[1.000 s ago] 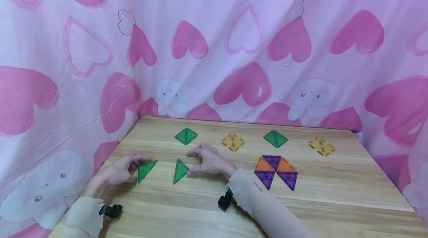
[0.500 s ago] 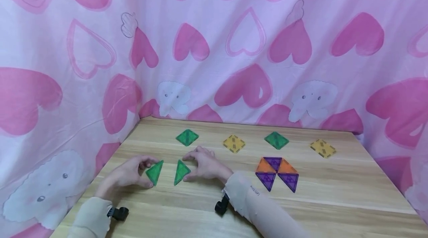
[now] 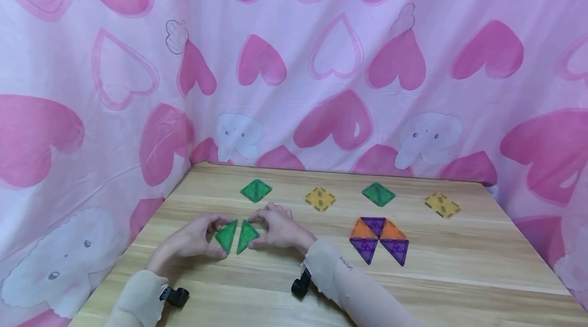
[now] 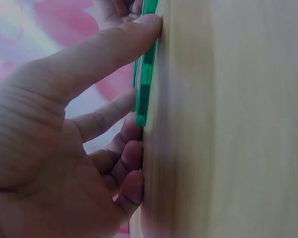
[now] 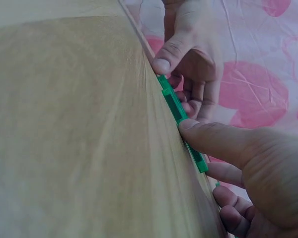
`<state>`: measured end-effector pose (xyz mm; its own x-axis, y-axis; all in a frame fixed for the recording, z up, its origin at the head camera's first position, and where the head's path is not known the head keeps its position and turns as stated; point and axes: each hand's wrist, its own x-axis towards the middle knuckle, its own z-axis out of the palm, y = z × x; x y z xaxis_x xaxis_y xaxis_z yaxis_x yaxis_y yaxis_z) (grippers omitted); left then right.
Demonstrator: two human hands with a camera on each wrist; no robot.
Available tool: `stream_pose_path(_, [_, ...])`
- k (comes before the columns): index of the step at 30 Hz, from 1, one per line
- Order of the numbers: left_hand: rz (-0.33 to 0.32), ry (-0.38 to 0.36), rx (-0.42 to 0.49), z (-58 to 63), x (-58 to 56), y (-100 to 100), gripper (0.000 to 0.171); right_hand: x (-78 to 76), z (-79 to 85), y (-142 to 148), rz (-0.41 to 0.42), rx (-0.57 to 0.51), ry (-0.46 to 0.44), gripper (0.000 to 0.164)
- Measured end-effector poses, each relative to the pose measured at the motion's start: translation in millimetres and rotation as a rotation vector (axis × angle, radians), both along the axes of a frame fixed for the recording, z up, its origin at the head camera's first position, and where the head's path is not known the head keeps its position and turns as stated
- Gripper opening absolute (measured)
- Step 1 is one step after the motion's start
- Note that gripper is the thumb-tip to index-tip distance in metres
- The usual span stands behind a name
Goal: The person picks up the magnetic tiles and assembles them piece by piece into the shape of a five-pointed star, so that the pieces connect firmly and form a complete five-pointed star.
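Observation:
Two translucent green triangular magnetic tiles lie on the wooden table with a narrow gap between them in the head view. My left hand (image 3: 195,236) pinches the left green triangle tile (image 3: 226,237) by its edges, thumb at the near corner and fingers at the far side. From the other side, my right hand (image 3: 281,227) pinches the right green triangle tile (image 3: 248,237) between thumb and forefinger. In the left wrist view the left thumb (image 4: 114,44) lies along a green tile edge (image 4: 145,91). The right thumb (image 5: 213,137) presses a green edge in the right wrist view.
Along the back of the table (image 3: 321,286) lie a green diamond (image 3: 256,191), a yellow one (image 3: 320,199), another green diamond (image 3: 378,194) and another yellow one (image 3: 442,205). Right of my right hand sits a purple and orange tile cluster (image 3: 374,225). A pink heart-print curtain (image 3: 285,128) hangs behind.
My left hand has slid its green triangle tile rightward and turned it, narrowing the gap to the other. The right hand has closed in on its own tile, which stays nearly in place.

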<state>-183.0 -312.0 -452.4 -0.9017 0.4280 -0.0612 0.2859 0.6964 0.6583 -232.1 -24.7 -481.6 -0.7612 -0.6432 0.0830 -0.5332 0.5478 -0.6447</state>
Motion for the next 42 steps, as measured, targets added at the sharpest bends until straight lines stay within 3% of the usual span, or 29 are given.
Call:
stream_pose_path(7, [-0.016, 0.004, 0.003, 0.1, -2.0, 18.1, 0.088, 0.3, -1.0, 0.7, -0.003, 0.005, -0.002, 0.062])
stream_pose_path(16, [-0.026, 0.005, -0.038, 0.8, -5.7, 27.0, 0.092, 0.3, -1.3, 5.2, -0.004, 0.014, 0.001, 0.061])
stream_pose_path(19, [-0.040, 0.012, -0.054, 1.0, -5.9, 27.6, 0.095, 1.3, 0.9, 8.6, 0.016, 0.024, -0.016, 0.066])
stream_pose_path(26, [0.002, -0.028, -0.082, 1.8, -2.0, 26.9, 0.098, 0.3, 9.9, 24.7, 0.047, -0.009, -0.126, 0.072])
stream_pose_path(33, [-0.008, -0.024, -0.071, 5.1, -1.7, 23.0, 0.096, -7.5, 25.8, 63.0, -0.033, -0.122, -0.161, 0.066])
stream_pose_path(42, [0.002, -0.029, -0.084, 6.5, -0.2, 24.4, 0.098, -18.7, 46.0, 156.0, -0.232, -0.180, -0.169, 0.062])
